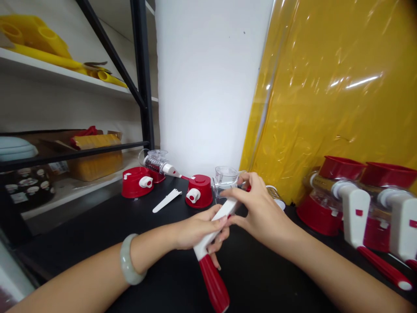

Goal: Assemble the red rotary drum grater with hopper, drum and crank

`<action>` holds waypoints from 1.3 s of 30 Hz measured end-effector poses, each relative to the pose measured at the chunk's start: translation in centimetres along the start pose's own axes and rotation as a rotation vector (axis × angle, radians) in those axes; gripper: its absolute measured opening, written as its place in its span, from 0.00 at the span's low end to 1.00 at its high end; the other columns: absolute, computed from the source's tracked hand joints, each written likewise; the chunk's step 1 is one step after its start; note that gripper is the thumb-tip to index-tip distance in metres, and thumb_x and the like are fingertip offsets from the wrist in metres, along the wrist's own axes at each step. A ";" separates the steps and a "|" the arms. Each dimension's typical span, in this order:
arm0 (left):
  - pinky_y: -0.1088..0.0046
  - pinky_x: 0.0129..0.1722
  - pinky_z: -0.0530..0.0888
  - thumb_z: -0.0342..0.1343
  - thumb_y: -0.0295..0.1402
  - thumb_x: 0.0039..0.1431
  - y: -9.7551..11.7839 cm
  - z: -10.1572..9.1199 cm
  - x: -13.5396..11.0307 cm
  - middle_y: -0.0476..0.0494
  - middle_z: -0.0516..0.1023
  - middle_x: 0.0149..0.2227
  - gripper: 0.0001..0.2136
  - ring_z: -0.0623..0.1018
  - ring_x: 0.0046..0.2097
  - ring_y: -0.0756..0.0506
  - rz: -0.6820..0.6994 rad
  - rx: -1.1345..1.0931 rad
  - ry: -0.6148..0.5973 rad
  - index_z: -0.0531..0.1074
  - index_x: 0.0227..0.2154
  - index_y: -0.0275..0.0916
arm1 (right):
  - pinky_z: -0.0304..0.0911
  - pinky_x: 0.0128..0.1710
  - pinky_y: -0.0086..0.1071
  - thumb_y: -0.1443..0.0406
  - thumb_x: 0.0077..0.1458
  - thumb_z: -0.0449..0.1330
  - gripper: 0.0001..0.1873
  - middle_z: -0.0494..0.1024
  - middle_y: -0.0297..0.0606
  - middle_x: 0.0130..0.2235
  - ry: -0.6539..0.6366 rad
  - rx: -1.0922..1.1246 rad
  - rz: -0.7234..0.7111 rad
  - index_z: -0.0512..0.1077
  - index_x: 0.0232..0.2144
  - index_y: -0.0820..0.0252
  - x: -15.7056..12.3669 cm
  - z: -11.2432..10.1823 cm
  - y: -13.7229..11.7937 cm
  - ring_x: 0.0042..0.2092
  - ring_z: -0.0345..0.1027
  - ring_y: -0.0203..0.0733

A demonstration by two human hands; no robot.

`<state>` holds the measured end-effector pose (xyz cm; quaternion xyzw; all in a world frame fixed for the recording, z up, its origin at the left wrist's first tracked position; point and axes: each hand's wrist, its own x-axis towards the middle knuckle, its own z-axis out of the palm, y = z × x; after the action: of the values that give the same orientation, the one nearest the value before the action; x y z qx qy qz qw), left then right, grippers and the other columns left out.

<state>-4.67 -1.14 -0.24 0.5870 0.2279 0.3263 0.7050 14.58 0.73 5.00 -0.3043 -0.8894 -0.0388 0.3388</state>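
Observation:
A crank handle (pixel 213 226) with a white arm and a red grip is held over the black table, its red end pointing down toward me. My left hand (pixel 200 228) wraps round the middle of its white arm, with the thumb on top. At the upper end, the thumb and fingers of my right hand (pixel 252 200) pinch the same handle. Just behind my right fingers stands a clear plastic grater housing (pixel 225 176), partly hidden. Beyond the handle is a red base (pixel 199 191) with a white knob, and a flat white plastic strip (pixel 167 201) lies to its left.
Another red base (pixel 137 182) and a drum grater (pixel 158 163) stand at the back left. A metal grater drum (pixel 275 196) lies behind my right wrist. Assembled red-and-white graters (pixel 355 213) line the right side. A shelf (pixel 81 82) rises on the left.

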 end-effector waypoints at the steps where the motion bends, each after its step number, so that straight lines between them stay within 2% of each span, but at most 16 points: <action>1: 0.75 0.21 0.77 0.59 0.49 0.58 0.0 0.0 -0.1 0.55 0.70 0.29 0.20 0.69 0.19 0.56 -0.003 0.004 0.007 0.58 0.38 0.41 | 0.64 0.46 0.42 0.65 0.48 0.69 0.17 0.60 0.41 0.49 -0.018 -0.010 -0.033 0.74 0.42 0.48 0.0 -0.1 0.0 0.52 0.58 0.50; 3: 0.72 0.22 0.78 0.59 0.50 0.57 0.2 -0.2 -0.2 0.54 0.73 0.27 0.21 0.73 0.19 0.53 -0.009 -0.006 0.004 0.59 0.38 0.40 | 0.63 0.47 0.43 0.64 0.52 0.67 0.08 0.61 0.41 0.48 -0.041 -0.023 -0.075 0.75 0.36 0.52 0.0 -0.3 -0.1 0.50 0.58 0.49; 5: 0.70 0.22 0.78 0.55 0.53 0.59 0.5 -0.6 -0.3 0.49 0.77 0.27 0.21 0.77 0.20 0.49 -0.015 -0.035 -0.019 0.62 0.39 0.39 | 0.64 0.45 0.42 0.63 0.54 0.65 0.04 0.63 0.42 0.47 -0.010 -0.029 -0.091 0.75 0.35 0.53 0.1 -0.6 -0.1 0.48 0.58 0.48; 8: 0.75 0.18 0.75 0.46 0.54 0.64 1.3 -0.9 -0.5 0.42 0.79 0.26 0.25 0.78 0.20 0.46 -0.010 -0.083 -0.056 0.69 0.40 0.33 | 0.64 0.45 0.42 0.62 0.58 0.61 0.04 0.63 0.43 0.45 0.073 -0.053 -0.125 0.76 0.35 0.54 0.3 -0.9 0.0 0.47 0.59 0.47; 11: 0.80 0.14 0.70 0.45 0.50 0.66 1.8 -0.9 -0.5 0.40 0.80 0.25 0.23 0.78 0.19 0.47 0.020 -0.107 -0.016 0.71 0.39 0.31 | 0.64 0.44 0.41 0.63 0.60 0.59 0.06 0.64 0.43 0.45 0.105 -0.103 -0.166 0.76 0.37 0.55 0.4 -0.9 0.3 0.46 0.60 0.46; 16: 0.83 0.11 0.65 0.50 0.45 0.64 2.0 -0.3 -0.3 0.42 0.79 0.24 0.17 0.72 0.14 0.51 0.086 -0.070 0.102 0.71 0.37 0.32 | 0.64 0.43 0.40 0.65 0.58 0.60 0.06 0.66 0.44 0.46 0.105 -0.151 -0.162 0.76 0.38 0.57 0.3 -0.4 0.8 0.47 0.62 0.47; 18: 0.84 0.10 0.62 0.51 0.43 0.63 2.1 -0.2 -0.2 0.43 0.79 0.23 0.16 0.69 0.12 0.53 0.099 -0.016 0.177 0.70 0.37 0.32 | 0.65 0.44 0.40 0.65 0.60 0.59 0.07 0.66 0.45 0.47 0.109 -0.146 -0.167 0.74 0.41 0.56 0.4 -0.3 1.0 0.49 0.63 0.47; 21: 0.85 0.09 0.62 0.52 0.44 0.63 2.4 -0.2 -0.2 0.46 0.77 0.20 0.16 0.68 0.12 0.53 0.114 0.089 0.333 0.70 0.39 0.33 | 0.66 0.45 0.41 0.67 0.61 0.56 0.17 0.67 0.47 0.49 0.174 -0.100 -0.125 0.65 0.53 0.58 0.5 -0.4 1.3 0.50 0.64 0.47; 23: 0.84 0.10 0.63 0.52 0.44 0.62 2.6 -0.2 -0.1 0.48 0.76 0.19 0.15 0.69 0.12 0.53 0.152 0.133 0.449 0.69 0.39 0.34 | 0.66 0.46 0.41 0.68 0.61 0.54 0.18 0.67 0.48 0.47 0.228 -0.078 -0.060 0.61 0.53 0.62 0.7 -0.6 1.4 0.48 0.65 0.47; 24: 0.84 0.10 0.63 0.52 0.44 0.62 2.6 -0.2 -0.1 0.49 0.75 0.18 0.15 0.69 0.12 0.53 0.178 0.141 0.499 0.69 0.39 0.34 | 0.65 0.45 0.42 0.68 0.61 0.53 0.15 0.68 0.48 0.46 0.214 -0.086 -0.026 0.62 0.50 0.63 0.7 -0.7 1.4 0.47 0.65 0.46; 25: 0.84 0.10 0.63 0.52 0.43 0.62 2.6 -0.2 0.0 0.49 0.75 0.18 0.14 0.69 0.12 0.53 0.203 0.142 0.538 0.68 0.38 0.35 | 0.65 0.45 0.42 0.68 0.61 0.52 0.11 0.68 0.48 0.45 0.143 -0.103 -0.002 0.63 0.47 0.63 0.7 -0.6 1.5 0.46 0.65 0.46; 28: 0.85 0.11 0.63 0.53 0.43 0.62 2.6 -0.1 0.1 0.52 0.73 0.17 0.13 0.68 0.13 0.54 0.249 0.130 0.600 0.67 0.37 0.37 | 0.63 0.40 0.37 0.69 0.60 0.53 0.07 0.71 0.42 0.41 -0.267 -0.134 -0.031 0.68 0.40 0.60 0.4 0.3 1.9 0.43 0.67 0.44; 30: 0.85 0.11 0.63 0.54 0.43 0.61 2.6 0.1 0.1 0.54 0.71 0.17 0.13 0.67 0.13 0.54 0.256 0.131 0.610 0.67 0.37 0.37 | 0.60 0.36 0.33 0.71 0.58 0.55 0.07 0.73 0.39 0.39 -0.458 -0.117 -0.093 0.72 0.38 0.58 0.0 1.4 2.3 0.40 0.69 0.41; 34: 0.84 0.11 0.61 0.53 0.44 0.61 2.5 0.4 0.1 0.55 0.69 0.16 0.14 0.65 0.12 0.54 0.240 0.149 0.584 0.66 0.37 0.37 | 0.56 0.33 0.32 0.73 0.56 0.55 0.10 0.73 0.40 0.38 -0.527 -0.131 -0.139 0.74 0.36 0.59 -0.7 3.8 2.9 0.39 0.68 0.42; 39: 0.83 0.11 0.60 0.53 0.44 0.61 2.5 0.6 0.0 0.55 0.69 0.16 0.14 0.66 0.12 0.53 0.220 0.153 0.555 0.65 0.37 0.37 | 0.55 0.33 0.32 0.73 0.56 0.54 0.09 0.72 0.42 0.38 -0.567 -0.144 -0.157 0.73 0.34 0.61 -0.9 4.7 3.1 0.39 0.67 0.42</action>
<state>-4.73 -1.33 2.34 0.5482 0.3707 0.5304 0.5299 14.13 4.07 0.45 -0.2565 -0.9643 -0.0416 0.0506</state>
